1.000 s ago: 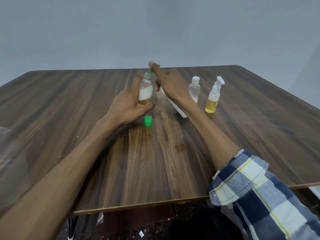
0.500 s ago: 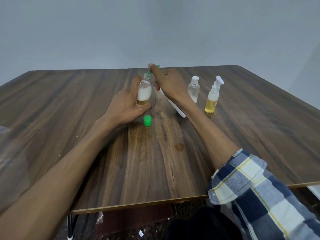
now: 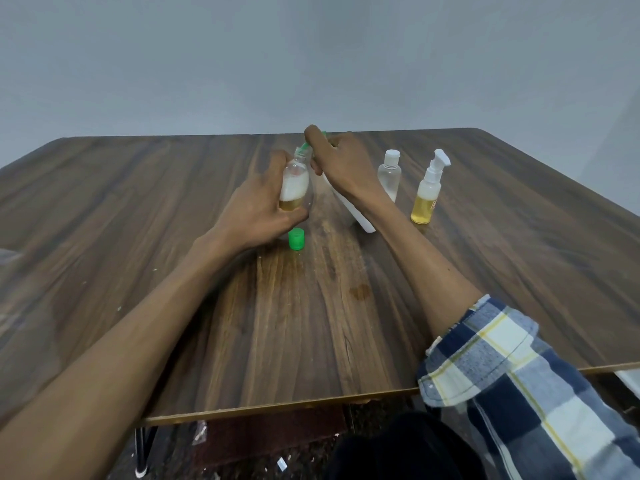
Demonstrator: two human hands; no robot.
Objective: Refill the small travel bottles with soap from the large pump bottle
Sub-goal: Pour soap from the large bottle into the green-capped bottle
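Head view: the small bottle (image 3: 293, 183), light, smooth plastic and part-filled with foam over amber soap, sits gripped round its belly in the left hand (image 3: 258, 211). Just beside, the right hand (image 3: 341, 161) presses the pump bottle (image 3: 349, 207)'s green nozzle (image 3: 304, 147) into its neck. Green cap (image 3: 296, 239) lies just below the left hand.

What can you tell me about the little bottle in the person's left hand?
The little bottle is clear plastic, rounded, with its top open. It holds amber liquid at the bottom and white foam above. The left hand grips it, tilted slightly, just above the table. A green spout enters its mouth. Its green cap seems to sit below.
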